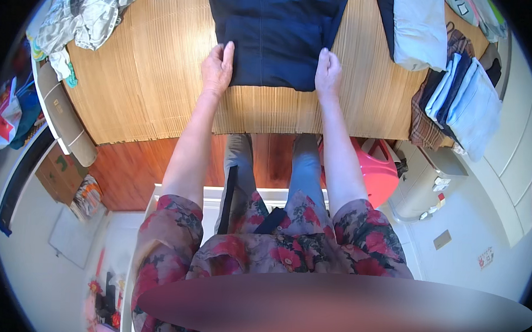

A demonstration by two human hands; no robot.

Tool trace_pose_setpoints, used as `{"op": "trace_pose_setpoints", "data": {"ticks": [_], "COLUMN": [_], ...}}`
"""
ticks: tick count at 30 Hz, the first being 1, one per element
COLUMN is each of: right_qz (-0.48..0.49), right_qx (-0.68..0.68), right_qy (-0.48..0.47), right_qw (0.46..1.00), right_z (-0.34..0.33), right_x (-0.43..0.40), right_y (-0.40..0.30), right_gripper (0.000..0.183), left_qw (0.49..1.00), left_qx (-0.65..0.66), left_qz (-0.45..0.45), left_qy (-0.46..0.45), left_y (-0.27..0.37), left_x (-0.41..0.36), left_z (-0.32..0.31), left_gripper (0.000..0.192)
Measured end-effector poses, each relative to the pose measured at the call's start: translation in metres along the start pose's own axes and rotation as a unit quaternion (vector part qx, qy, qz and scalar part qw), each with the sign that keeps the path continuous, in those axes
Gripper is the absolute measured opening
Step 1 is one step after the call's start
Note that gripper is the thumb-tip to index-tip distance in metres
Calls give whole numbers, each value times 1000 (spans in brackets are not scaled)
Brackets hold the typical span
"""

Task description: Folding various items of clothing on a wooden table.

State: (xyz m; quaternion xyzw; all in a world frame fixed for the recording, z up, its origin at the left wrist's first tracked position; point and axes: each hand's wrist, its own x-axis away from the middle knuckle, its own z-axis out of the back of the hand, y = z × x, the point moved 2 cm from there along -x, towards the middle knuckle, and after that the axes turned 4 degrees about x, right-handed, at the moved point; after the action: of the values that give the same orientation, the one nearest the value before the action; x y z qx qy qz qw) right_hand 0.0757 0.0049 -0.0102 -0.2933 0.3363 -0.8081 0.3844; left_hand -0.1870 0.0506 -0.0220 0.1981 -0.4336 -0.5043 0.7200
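A dark navy garment [271,41] lies on a bamboo mat [163,72] in front of me, its near edge folded straight and its far part cut off by the top of the picture. My left hand [218,68] grips its left side near the lower corner, thumb on top. At the opposite side, my right hand [329,73] holds the cloth in the same way. The fingers beneath the fabric are hidden.
Crumpled white patterned cloth [96,20] lies at the far left. On the right are a folded pale garment [419,34] and a stack of folded clothes [469,99]. A rolled mat [65,112] stands at the left edge. A pink plastic stool [377,171] is below the mat's near edge.
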Motion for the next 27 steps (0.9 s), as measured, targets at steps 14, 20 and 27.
{"op": "trace_pose_setpoints", "data": {"ticks": [14, 20, 27], "right_qz": [-59, 67, 99], "right_qx": [139, 112, 89], "right_qy": [-5, 76, 45], "right_qw": [989, 988, 990], "right_z": [-27, -31, -8], "right_x": [-64, -72, -52], "right_y": [-19, -12, -26], "right_gripper": [24, 23, 29], "left_qw": [979, 981, 986], "left_qx": [-133, -126, 31], "left_qz": [12, 1, -101], "left_qy": [152, 149, 132], "left_y": [43, 41, 38], "left_x": [-53, -56, -28], "left_z": [-20, -21, -7], "left_gripper": [48, 42, 37]}}
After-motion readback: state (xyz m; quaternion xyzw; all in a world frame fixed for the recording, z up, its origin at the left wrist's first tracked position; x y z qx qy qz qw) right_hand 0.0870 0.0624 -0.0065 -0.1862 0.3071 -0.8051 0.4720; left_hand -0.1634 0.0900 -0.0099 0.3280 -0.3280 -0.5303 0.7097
